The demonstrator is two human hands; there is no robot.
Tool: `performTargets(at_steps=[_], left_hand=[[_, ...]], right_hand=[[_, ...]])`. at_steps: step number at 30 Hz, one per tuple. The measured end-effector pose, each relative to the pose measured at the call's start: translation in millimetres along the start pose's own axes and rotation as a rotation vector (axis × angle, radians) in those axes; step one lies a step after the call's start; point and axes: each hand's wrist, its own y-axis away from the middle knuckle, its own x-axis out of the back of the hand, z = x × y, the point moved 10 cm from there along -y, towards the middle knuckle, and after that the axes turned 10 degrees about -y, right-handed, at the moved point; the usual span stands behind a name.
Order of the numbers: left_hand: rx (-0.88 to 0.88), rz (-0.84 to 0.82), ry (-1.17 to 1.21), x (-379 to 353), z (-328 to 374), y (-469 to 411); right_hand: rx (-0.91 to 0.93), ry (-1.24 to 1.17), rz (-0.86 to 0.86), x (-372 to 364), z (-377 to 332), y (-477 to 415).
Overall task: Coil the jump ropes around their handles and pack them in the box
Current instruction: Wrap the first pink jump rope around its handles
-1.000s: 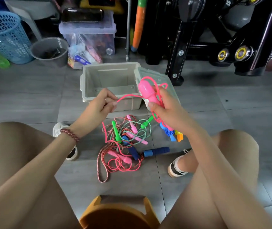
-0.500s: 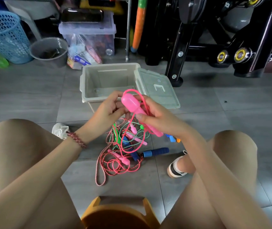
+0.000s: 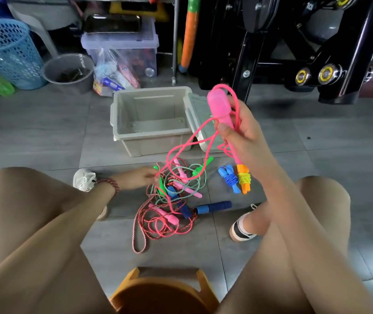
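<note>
My right hand [image 3: 246,132] grips the pink handle [image 3: 220,105] of a pink jump rope, raised in front of the box lid, with a few loose loops of pink cord [image 3: 181,148] round it. The cord runs down left to my left hand [image 3: 139,179], which pinches it low at the left edge of the tangled pile of ropes [image 3: 176,200] on the floor. The open grey box [image 3: 117,123] stands behind the pile with nothing inside, its lid [image 3: 198,114] leaning at its right. Two coiled ropes, blue [image 3: 228,177] and orange-yellow [image 3: 243,180], lie right of the pile.
A blue basket [image 3: 8,53], grey bucket [image 3: 67,72] and clear storage bin [image 3: 122,48] stand at the back left. A black exercise machine [image 3: 294,41] fills the back right. An orange stool [image 3: 165,291] is under me, with my knees and shoes either side of the pile.
My right hand lifted the pink handle up and to the right. My left hand dropped from beside the handle down to the pile, drawing the cord out long.
</note>
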Motion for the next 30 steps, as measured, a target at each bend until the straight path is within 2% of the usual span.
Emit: performTargets(at_steps=[2, 5, 8, 11, 15, 18, 21, 24, 27, 30], left_hand=[[0.052, 0.146, 0.001, 23, -7, 4], [0.035, 0.442, 0.028, 64, 9, 22], [-0.058, 0.625, 0.223, 90, 41, 43], [-0.226, 0.698, 0.497, 100, 79, 64], [-0.368, 0.622, 0.587, 89, 113, 67], [-0.420, 0.586, 0.596, 84, 123, 65], [-0.423, 0.567, 0.655, 87, 122, 63], [-0.454, 0.482, 0.539, 79, 120, 59], [-0.407, 0.255, 0.319, 39, 105, 44], [-0.230, -0.024, 0.078, -16, 63, 26]], right_hand=[[0.012, 0.033, 0.026, 3, 3, 1], [-0.030, 0.143, 0.019, 3, 15, 2], [-0.039, 0.391, -0.014, 2, 28, 3], [-0.101, 0.435, -0.079, -9, 38, 4], [-0.264, 0.366, -0.371, -44, 62, 14], [-0.300, 0.332, -0.430, -52, 70, 16], [-0.319, 0.241, -0.410, -52, 67, 13], [-0.244, 0.146, -0.377, -53, 53, 11], [-0.178, 0.087, -0.297, -45, 41, 8], [-0.038, -0.012, -0.119, -16, 20, 2]])
